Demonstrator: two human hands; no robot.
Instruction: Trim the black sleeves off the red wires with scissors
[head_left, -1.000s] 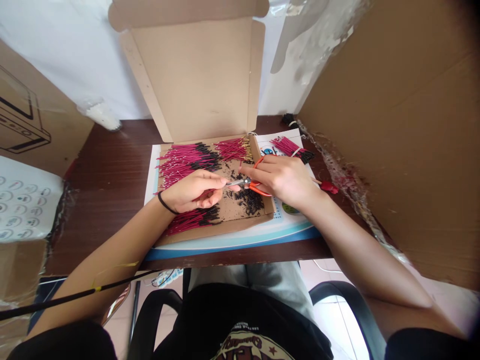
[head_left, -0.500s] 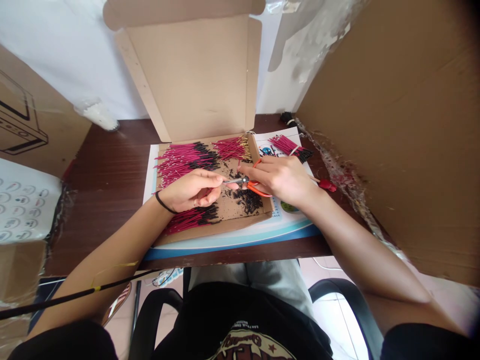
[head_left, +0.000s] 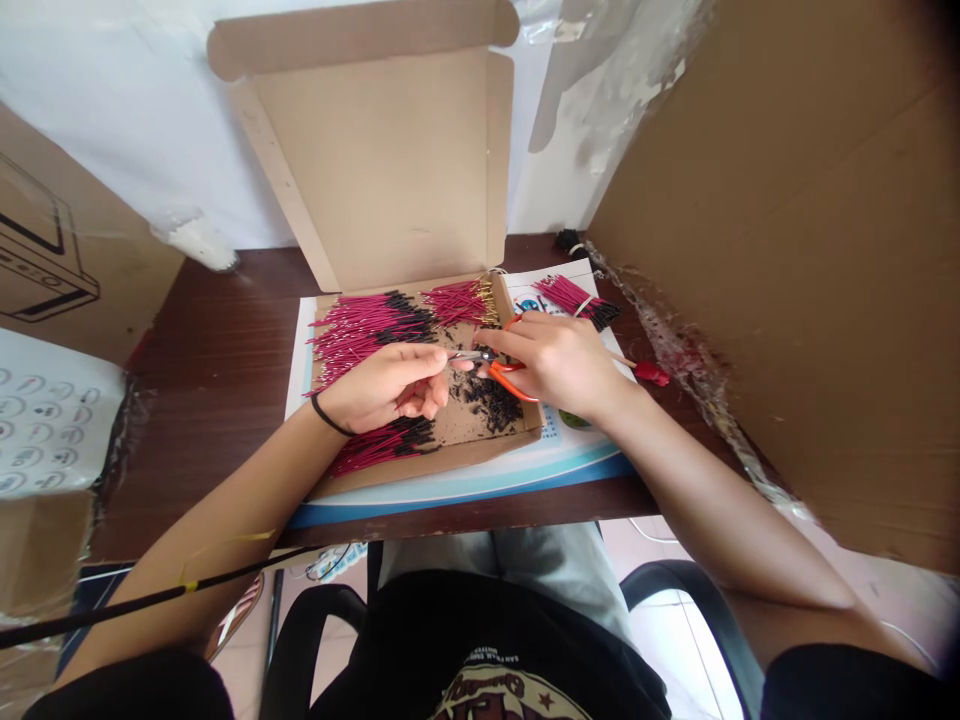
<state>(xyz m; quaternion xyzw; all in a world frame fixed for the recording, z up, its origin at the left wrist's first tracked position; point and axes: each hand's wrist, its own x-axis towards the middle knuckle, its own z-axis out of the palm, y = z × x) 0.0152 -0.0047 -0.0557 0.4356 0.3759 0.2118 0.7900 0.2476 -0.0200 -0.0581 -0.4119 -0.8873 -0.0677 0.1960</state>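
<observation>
In my right hand [head_left: 566, 365] is a pair of scissors with orange handles [head_left: 511, 380]. Its metal blades [head_left: 471, 355] point left and reach the fingertips of my left hand [head_left: 390, 385]. That hand is closed in a pinch of thumb and forefinger; whatever sits between them is too small or hidden to name. Both hands are over a shallow cardboard box [head_left: 450, 455]. Crimson wires with black ends [head_left: 367, 325] lie in it at the left, and another row [head_left: 386, 445] lies below my left wrist. Black offcuts [head_left: 491, 400] are scattered below the scissors.
Crimson wires with gold-coloured tips [head_left: 459, 300] lie at the box's back. The lid [head_left: 397, 170] stands upright behind. A tied wire bundle [head_left: 576, 298] and a red-tipped stick [head_left: 649, 372] are to the right. A large carton [head_left: 810, 280] walls the right side.
The view has tilted slightly, so the box and table sit a little lower. The scissors stay at my left fingertips, and both hands have hardly moved.
</observation>
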